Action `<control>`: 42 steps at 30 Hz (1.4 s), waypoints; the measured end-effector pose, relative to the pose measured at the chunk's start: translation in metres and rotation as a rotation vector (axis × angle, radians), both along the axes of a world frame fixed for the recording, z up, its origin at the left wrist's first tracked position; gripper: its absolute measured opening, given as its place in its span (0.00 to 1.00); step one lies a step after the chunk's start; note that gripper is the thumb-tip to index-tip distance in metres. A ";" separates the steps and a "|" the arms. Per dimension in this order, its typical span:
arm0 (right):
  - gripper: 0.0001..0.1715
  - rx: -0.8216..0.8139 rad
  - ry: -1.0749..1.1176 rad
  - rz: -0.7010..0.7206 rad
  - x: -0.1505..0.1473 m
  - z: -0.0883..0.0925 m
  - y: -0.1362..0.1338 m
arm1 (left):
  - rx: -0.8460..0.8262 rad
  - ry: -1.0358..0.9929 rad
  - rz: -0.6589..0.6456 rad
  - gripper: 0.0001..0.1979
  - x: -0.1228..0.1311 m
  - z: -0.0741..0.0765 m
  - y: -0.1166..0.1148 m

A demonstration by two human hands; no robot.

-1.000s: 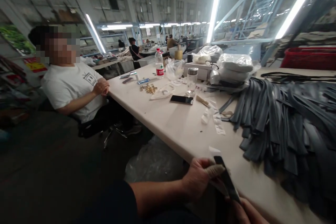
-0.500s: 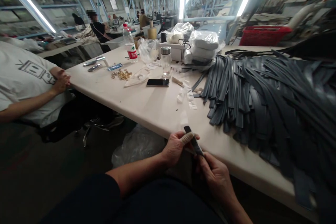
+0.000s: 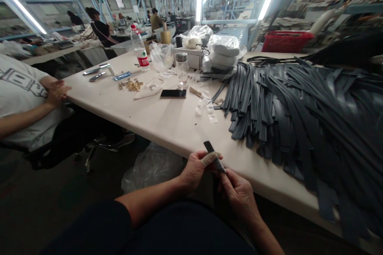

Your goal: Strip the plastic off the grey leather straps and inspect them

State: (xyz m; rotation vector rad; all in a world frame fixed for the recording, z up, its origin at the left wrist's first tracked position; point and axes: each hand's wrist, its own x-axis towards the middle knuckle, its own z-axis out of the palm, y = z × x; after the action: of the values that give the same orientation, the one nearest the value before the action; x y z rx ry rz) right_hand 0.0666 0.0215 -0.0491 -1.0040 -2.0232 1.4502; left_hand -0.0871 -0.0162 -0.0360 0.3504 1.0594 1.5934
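Note:
My left hand (image 3: 194,169) is closed at the table's near edge, its thumb wrapped in a pale covering and pressed across a dark grey strap (image 3: 219,165). The strap's rounded end sticks up past that thumb, tilted to the left. Lower down, my right hand (image 3: 239,192) pinches the same strap between thumb and fingers. The rest of the strap drops out of sight below the hands. To the right, a large pile of similar dark straps (image 3: 278,107) spreads over the table and hangs over its front edge.
On the pale table (image 3: 161,123) lie a phone (image 3: 173,94), clear tape pieces (image 3: 206,107) and small gold metal parts (image 3: 133,85). Behind stand a glass jar (image 3: 182,72) and a water bottle (image 3: 140,51). At the left sits a person in a white shirt (image 3: 22,99).
The camera view has turned slightly right, so the scene sits farther left. Both hands keep their hold on the strap, with little change in pose.

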 end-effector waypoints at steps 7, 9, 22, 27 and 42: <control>0.23 -0.039 -0.013 -0.004 0.005 -0.001 -0.002 | 0.025 0.000 0.011 0.23 -0.003 0.003 0.001; 0.23 -0.055 -0.008 -0.010 0.005 0.000 -0.002 | 0.049 0.000 0.086 0.24 -0.008 0.004 0.005; 0.23 0.000 0.047 0.071 0.005 0.010 -0.003 | 0.043 0.102 0.060 0.20 -0.003 0.001 0.000; 0.23 0.096 0.021 -0.028 -0.002 0.015 -0.001 | 0.014 0.086 -0.047 0.21 0.006 -0.003 -0.005; 0.22 0.163 0.035 -0.044 -0.002 0.008 0.004 | 0.020 0.024 -0.016 0.22 0.010 -0.001 -0.004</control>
State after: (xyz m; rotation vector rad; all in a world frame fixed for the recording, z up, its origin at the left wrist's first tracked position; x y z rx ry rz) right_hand 0.0642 0.0256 -0.0413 -0.9423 -2.0445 1.2488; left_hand -0.0774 -0.0202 -0.0365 0.3915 1.0577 1.5899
